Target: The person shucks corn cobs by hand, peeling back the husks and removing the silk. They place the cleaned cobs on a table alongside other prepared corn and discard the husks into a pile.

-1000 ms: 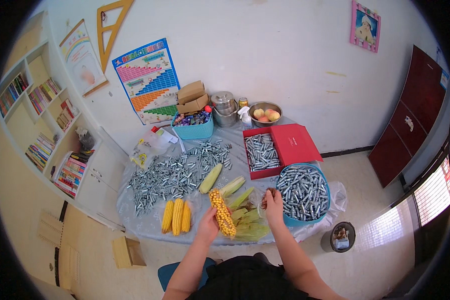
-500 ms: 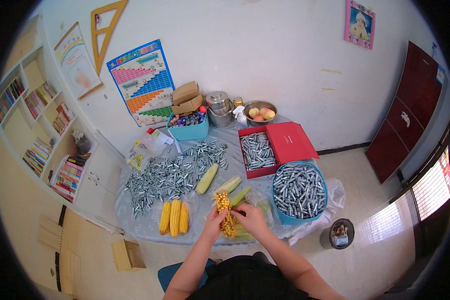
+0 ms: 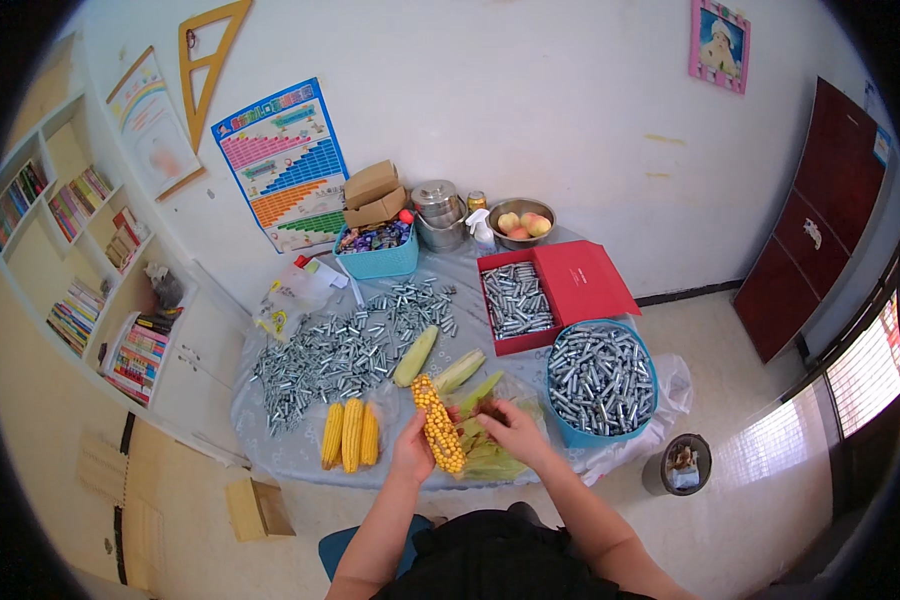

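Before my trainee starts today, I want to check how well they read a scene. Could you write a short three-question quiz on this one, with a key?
1. True or false: the left hand holds a yellow corn cob.
2. How many husked cobs lie side by side to the left of that hand?
A) two
B) three
C) five
3. Fill in the blank: the open box behind the blue tub is ____ in colour.

Key: 1. true; 2. B; 3. red
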The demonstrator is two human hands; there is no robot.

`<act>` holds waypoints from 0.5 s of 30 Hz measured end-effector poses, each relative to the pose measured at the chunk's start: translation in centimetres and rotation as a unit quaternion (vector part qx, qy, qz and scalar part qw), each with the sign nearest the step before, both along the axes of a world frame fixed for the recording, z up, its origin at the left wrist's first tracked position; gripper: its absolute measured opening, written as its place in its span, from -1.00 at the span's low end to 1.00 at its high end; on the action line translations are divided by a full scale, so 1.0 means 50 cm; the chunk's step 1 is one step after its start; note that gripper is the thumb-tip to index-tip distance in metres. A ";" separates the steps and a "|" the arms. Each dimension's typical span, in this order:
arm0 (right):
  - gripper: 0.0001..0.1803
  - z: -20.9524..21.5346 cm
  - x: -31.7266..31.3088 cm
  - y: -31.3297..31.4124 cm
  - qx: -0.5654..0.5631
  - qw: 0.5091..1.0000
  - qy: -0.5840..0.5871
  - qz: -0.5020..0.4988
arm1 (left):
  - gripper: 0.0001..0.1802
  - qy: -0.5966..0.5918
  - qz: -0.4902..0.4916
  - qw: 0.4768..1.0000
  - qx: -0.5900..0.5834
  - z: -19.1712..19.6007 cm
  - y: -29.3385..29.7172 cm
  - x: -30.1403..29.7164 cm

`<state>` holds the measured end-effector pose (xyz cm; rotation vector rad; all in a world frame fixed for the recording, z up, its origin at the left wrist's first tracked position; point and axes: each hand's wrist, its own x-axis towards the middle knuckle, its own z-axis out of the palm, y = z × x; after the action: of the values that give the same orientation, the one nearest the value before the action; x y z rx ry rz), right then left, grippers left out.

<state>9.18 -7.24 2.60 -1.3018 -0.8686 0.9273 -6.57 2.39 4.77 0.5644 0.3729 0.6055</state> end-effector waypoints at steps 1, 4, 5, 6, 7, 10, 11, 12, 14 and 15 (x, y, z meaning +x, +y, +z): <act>-0.60 0.013 -0.009 -0.001 -0.014 0.999 -0.037 0.025 | -0.60 0.003 -0.003 1.000 0.000 0.002 0.000 0.003; -0.51 0.056 -0.031 -0.007 -0.086 0.953 -0.285 0.052 | -0.59 0.016 -0.001 0.999 0.045 -0.002 0.001 0.016; -0.45 0.052 -0.031 -0.003 -0.069 0.957 -0.276 0.055 | -0.60 0.033 -0.005 0.998 0.060 -0.001 0.002 0.016; -0.50 0.049 -0.028 -0.002 -0.053 0.955 -0.284 0.059 | -0.61 0.034 -0.008 0.997 0.066 -0.001 0.002 0.018; -0.55 0.047 -0.025 -0.001 -0.038 0.953 -0.292 0.063 | -0.61 0.035 -0.012 0.997 0.071 -0.001 0.002 0.019; -0.66 0.052 -0.015 0.006 -0.035 0.917 -0.385 0.093 | -0.62 0.063 0.008 0.992 0.106 -0.004 0.000 0.022; -0.69 0.054 -0.013 0.008 -0.041 0.897 -0.427 0.106 | -0.63 0.077 0.020 0.989 0.121 -0.006 -0.001 0.022; -0.71 0.056 -0.013 0.008 -0.037 0.892 -0.437 0.106 | -0.63 0.081 0.020 0.988 0.129 -0.007 -0.001 0.022; -0.76 0.059 -0.014 0.007 -0.027 0.883 -0.457 0.107 | -0.63 0.091 0.021 0.985 0.145 -0.010 -0.001 0.020; -0.77 0.053 -0.011 0.007 -0.002 0.895 -0.434 0.103 | -0.63 0.081 0.012 0.987 0.138 -0.012 0.001 0.021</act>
<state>8.60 -6.88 5.27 -1.6703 -1.7174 0.4641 -5.52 2.44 4.16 0.8784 0.4538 0.6415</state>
